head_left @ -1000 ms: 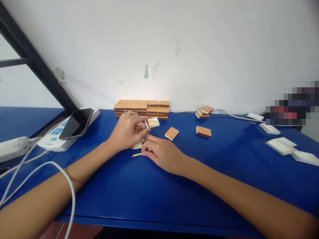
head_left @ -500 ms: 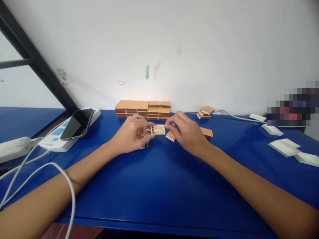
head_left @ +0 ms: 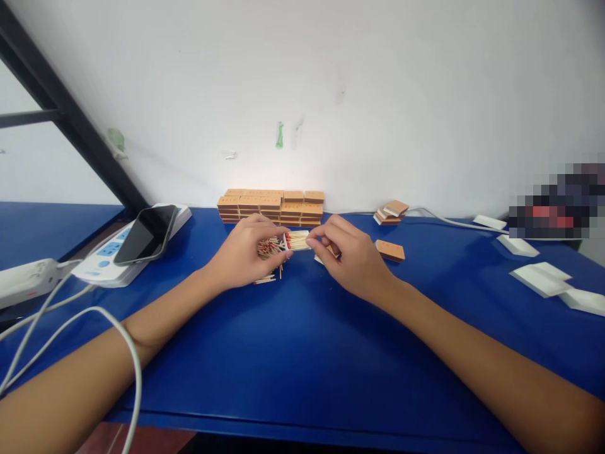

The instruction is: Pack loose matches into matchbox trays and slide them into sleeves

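Tray (head_left: 301,250): between the hands, on or just over the worktop (head_left: 265,353); long axis roughly left–right; matches (head_left: 297,240) inside, red heads leftward.
Left hand (head_left: 246,252): thumb and forefinger parted by the tray's width, gripping its left end, over the pile (head_left: 268,246).
Right hand (head_left: 352,258): fingers nearly pinched at the match tails, tray directly left of them; cannot tell if any match is gripped.
Nearer: left, in contact.
Change, 1.0 s: right fingers moved from pile's near edge to tray's right end.

Soft light, glow low on wall (head_left: 265,173), shadowed desk (head_left: 283,353), pixelated patch (head_left: 562,208) right
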`<state>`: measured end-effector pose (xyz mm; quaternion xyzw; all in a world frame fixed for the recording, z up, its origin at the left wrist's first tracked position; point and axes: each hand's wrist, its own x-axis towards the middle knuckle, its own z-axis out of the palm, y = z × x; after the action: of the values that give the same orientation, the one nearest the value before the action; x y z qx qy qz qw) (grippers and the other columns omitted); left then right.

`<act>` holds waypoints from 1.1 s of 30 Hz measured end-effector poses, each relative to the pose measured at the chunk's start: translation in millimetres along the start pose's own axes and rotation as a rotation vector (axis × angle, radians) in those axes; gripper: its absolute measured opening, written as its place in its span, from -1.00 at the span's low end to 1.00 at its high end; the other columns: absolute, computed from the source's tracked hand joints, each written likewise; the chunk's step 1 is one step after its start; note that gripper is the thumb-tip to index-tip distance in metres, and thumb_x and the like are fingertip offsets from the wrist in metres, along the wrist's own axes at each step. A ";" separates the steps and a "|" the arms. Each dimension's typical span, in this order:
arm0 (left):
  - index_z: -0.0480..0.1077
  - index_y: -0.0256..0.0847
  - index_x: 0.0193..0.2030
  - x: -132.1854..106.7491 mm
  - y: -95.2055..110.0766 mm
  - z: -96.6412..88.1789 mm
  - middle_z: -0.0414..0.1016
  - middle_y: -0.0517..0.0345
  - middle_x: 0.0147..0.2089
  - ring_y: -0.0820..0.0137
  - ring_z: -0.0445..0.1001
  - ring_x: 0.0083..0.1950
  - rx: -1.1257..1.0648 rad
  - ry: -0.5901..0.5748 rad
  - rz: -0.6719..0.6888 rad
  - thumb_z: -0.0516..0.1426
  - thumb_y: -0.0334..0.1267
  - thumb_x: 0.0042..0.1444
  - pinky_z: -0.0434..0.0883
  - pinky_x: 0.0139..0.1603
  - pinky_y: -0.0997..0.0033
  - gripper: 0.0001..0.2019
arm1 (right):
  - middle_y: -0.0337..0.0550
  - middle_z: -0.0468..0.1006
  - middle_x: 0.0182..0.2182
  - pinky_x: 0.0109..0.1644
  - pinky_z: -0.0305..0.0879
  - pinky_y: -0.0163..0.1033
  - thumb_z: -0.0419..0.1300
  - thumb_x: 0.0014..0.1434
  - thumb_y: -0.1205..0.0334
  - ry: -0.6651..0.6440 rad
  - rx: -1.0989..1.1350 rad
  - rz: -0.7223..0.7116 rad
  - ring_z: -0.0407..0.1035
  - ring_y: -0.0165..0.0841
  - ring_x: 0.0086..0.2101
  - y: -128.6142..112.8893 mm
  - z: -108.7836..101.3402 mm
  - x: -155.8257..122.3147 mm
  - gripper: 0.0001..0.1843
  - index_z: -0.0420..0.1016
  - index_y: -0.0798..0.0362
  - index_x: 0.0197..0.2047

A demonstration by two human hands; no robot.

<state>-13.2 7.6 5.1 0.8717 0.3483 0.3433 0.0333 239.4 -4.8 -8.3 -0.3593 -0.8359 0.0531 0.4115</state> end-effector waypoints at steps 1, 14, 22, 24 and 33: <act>0.66 -0.15 0.07 0.4 -1.2 0.1 0.72 0.00 -0.11 0.10 0.60 0.00 0.029 0.014 -0.019 0.33 -0.05 0.30 0.53 0.09 0.02 -0.69 | -0.17 0.51 -0.25 -0.24 0.27 -0.22 0.16 0.50 0.25 0.004 0.006 0.011 0.33 -0.39 -0.38 -3.0 2.3 -1.6 -0.86 0.53 0.03 -0.12; 0.66 -0.12 0.08 0.5 -5.3 0.3 0.70 -0.01 -0.16 0.02 0.57 0.05 0.161 0.093 -0.127 0.30 -0.04 0.31 0.50 0.09 -0.04 -0.69 | -0.13 0.53 -0.21 -0.19 0.26 -0.16 0.30 0.28 0.24 -0.220 -0.069 0.205 0.40 -0.31 -0.30 -28.4 43.5 -6.6 -0.91 0.47 0.03 -0.22; 0.66 -0.13 0.08 0.9 -5.3 -0.9 0.70 0.01 -0.17 0.02 0.57 0.06 0.153 0.092 -0.131 0.31 -0.05 0.30 0.51 0.09 -0.02 -0.69 | -0.16 0.50 -0.25 -0.20 0.24 -0.18 0.23 0.30 0.36 -0.176 -0.037 0.173 0.40 -0.33 -0.31 -27.9 35.8 -10.4 -0.94 0.50 0.04 -0.24; 0.66 -0.13 0.09 0.8 -5.4 -1.2 0.70 0.01 -0.17 0.03 0.57 0.06 0.151 0.088 -0.131 0.31 -0.05 0.30 0.50 0.10 -0.02 -0.69 | -0.16 0.52 -0.21 -0.19 0.27 -0.20 0.24 0.34 0.35 -0.221 0.032 0.112 0.42 -0.35 -0.29 -32.1 35.6 -10.3 -0.95 0.52 0.03 -0.18; 0.66 -0.13 0.05 0.9 -5.5 -0.3 0.68 0.00 -0.19 0.01 0.56 0.05 0.149 0.086 -0.126 0.30 -0.08 0.30 0.49 0.06 -0.03 -0.73 | -0.16 0.53 -0.16 -0.10 0.32 -0.19 0.24 0.43 0.35 -0.373 0.088 0.061 0.44 -0.34 -0.23 -34.0 39.3 -8.5 -0.92 0.54 0.05 -0.17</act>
<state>-16.1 12.3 4.3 0.8325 0.4281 0.3508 -0.0250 195.3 -27.2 -26.5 -0.3499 -0.8833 0.1678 0.2631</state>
